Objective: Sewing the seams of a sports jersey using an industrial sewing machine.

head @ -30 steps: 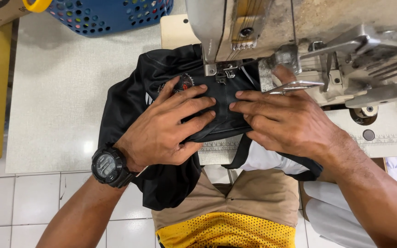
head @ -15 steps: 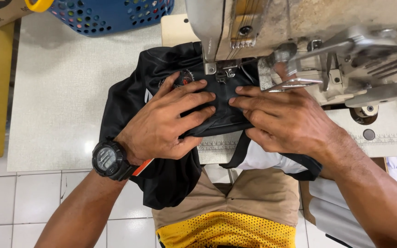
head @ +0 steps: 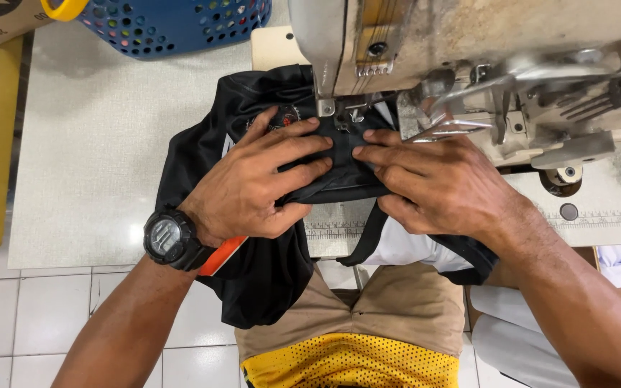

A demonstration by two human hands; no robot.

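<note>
Two bare hands are pressing a black garment (head: pixel 267 287) flat on the worktop (head: pixel 88 144), right at the foot of a sewing machine (head: pixel 468 65). The left hand (head: pixel 253 183) is lying palm down with fingers spread, its grip not clenched but flattened onto a folded band of the cloth; a black wristwatch (head: pixel 170 238) is sitting on its wrist. The right hand (head: pixel 440 183) is facing it from the other side, fingertips pinching and pushing the same fold, so the two sets of fingertips are almost touching just below the needle area. The rest of the garment is bunching up beyond the left hand's fingers and hanging down under its wrist, off the worktop edge toward the person's lap. Well beyond the left hand's knuckles, a blue perforated basket (head: pixel 174 25) is standing at the far edge.
</note>
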